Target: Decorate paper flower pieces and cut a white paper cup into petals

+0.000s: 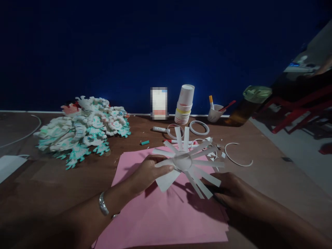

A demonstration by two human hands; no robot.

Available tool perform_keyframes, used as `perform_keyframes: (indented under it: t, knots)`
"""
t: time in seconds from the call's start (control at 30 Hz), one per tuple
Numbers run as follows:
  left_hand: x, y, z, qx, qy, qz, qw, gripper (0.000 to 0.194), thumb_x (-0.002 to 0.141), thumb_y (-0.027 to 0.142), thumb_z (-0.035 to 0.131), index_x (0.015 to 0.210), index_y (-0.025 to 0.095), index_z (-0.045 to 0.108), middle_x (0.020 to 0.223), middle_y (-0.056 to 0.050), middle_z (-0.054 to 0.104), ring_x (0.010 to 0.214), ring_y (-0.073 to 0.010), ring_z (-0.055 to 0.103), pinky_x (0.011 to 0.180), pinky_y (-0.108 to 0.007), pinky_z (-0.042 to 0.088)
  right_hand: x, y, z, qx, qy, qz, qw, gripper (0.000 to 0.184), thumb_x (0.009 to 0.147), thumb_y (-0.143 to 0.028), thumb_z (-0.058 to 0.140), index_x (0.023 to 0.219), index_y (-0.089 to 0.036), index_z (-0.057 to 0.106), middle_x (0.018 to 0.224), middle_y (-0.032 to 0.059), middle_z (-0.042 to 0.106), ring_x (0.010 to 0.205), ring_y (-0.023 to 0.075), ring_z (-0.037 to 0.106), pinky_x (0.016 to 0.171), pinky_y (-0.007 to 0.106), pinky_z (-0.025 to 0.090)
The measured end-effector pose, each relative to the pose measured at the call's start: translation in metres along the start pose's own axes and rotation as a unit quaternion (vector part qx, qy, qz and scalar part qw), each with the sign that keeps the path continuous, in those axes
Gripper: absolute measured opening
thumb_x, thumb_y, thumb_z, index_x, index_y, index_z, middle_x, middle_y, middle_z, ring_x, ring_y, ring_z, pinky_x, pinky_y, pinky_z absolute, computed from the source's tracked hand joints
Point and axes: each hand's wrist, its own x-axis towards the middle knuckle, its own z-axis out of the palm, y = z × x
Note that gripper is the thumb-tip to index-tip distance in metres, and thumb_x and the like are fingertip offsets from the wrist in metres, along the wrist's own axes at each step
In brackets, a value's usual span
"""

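A white paper cup (183,160), cut into strips that splay out around its round base, is held over the pink sheets. My left hand (151,173) grips it at the left, thumb on top near the base. One wide uncut section (168,180) of its wall points down toward me. Beneath the strips on the right, my right hand (233,190) is closed around dark-handled scissors (216,194); their blades are mostly hidden by the paper strips and the fingers.
Pink paper sheets (166,221) lie below my hands. A pile of cut, coloured paper cups (90,128) is at left. Behind stand stacked cups (185,103) and a cup with markers (215,113). Tape (199,128), paper scraps (214,154) and a curled rim strip (238,164) lie around.
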Motion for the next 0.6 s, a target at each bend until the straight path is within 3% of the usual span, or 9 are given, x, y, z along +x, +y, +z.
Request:
perform_keyframes:
  t: [0.1, 0.27, 0.4, 0.6]
  knots:
    - [0.001, -0.003, 0.0, -0.018, 0.014, -0.015, 1.0, 0.024, 0.075, 0.036, 0.078, 0.092, 0.019, 0.076, 0.09, -0.006, 0.074, 0.085, -0.0211, 0.065, 0.076, -0.03, 0.046, 0.0, 0.002, 0.001, -0.006, 0.005, -0.007, 1.0, 0.022, 0.09, -0.033, 0.061, 0.086, -0.019, 0.077, 0.07, 0.0025, 0.065, 0.063, 0.0155, 0.053, 0.058, 0.024, 0.045]
    - [0.002, -0.007, 0.0, -0.037, 0.021, -0.031, 0.999, 0.027, 0.076, 0.038, 0.078, 0.093, 0.017, 0.074, 0.088, -0.005, 0.073, 0.078, -0.0182, 0.062, 0.071, -0.029, 0.044, 0.001, -0.001, 0.004, 0.007, 0.009, 0.014, 1.0, 0.028, 0.091, -0.038, 0.062, 0.078, -0.016, 0.074, 0.065, 0.0009, 0.059, 0.059, 0.0133, 0.047, 0.054, 0.022, 0.04]
    - [0.002, -0.008, 0.001, -0.069, 0.018, -0.032, 0.997, 0.029, 0.074, 0.037, 0.08, 0.093, 0.016, 0.073, 0.084, -0.004, 0.072, 0.077, -0.0179, 0.061, 0.07, -0.028, 0.042, 0.003, -0.007, 0.007, 0.058, -0.003, 0.043, 0.997, 0.029, 0.092, -0.038, 0.06, 0.076, -0.015, 0.071, 0.068, 0.0008, 0.058, 0.06, 0.0124, 0.046, 0.051, 0.021, 0.037]
    - [0.0, -0.003, 0.003, -0.038, 0.006, -0.027, 0.999, 0.028, 0.075, 0.039, 0.078, 0.088, 0.014, 0.073, 0.086, -0.005, 0.071, 0.076, -0.0173, 0.059, 0.069, -0.028, 0.041, 0.003, -0.007, 0.01, 0.128, -0.021, 0.049, 0.99, 0.034, 0.092, -0.044, 0.06, 0.078, -0.015, 0.07, 0.066, -0.0001, 0.057, 0.06, 0.0121, 0.046, 0.052, 0.02, 0.038]
